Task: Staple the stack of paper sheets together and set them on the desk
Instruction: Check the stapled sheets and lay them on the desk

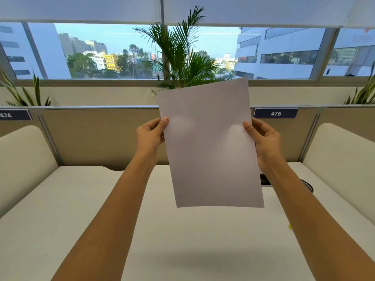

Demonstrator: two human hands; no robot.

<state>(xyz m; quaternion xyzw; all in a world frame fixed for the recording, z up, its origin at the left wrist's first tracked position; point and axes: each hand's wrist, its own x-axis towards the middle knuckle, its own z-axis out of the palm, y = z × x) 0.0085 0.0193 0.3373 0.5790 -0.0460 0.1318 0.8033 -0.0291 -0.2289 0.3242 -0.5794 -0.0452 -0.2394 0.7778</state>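
Paper stack [211, 145] is held up in the air above the bench [182, 240], roughly centre of view, blank white face toward the camera, tilted slightly so the top leans left. No print visible on it. Whether it is one sheet or several, and whether a staple is in it, can't be told; there's a faint mark near the top left corner, too small to read.

Left hand [150, 136] pinches the left edge of the stack, thumb on the near face, fingers behind. Right hand [265, 142] pinches the right edge the same way, thumb on the front, fingers behind. Finger shadows show through the paper near both thumbs. Both forearms bare, reaching in from the near edge.

The stack's shadow falls on the bench near the bottom centre. Bench is white, with a small yellow speck [290, 226] on the near right side and a dark round object [307, 185] partly hidden behind the right forearm; can't identify it.

Readable text: a dark blue label on the far partition [101, 136] reads "475" [275, 113], right of the stack. A second label at the far left reads "474" [6, 115], partly cut by the frame edge.

Palm plant [180, 55] stands behind the partition, directly behind the stack's top edge. Window [101, 51] beyond shows office buildings.
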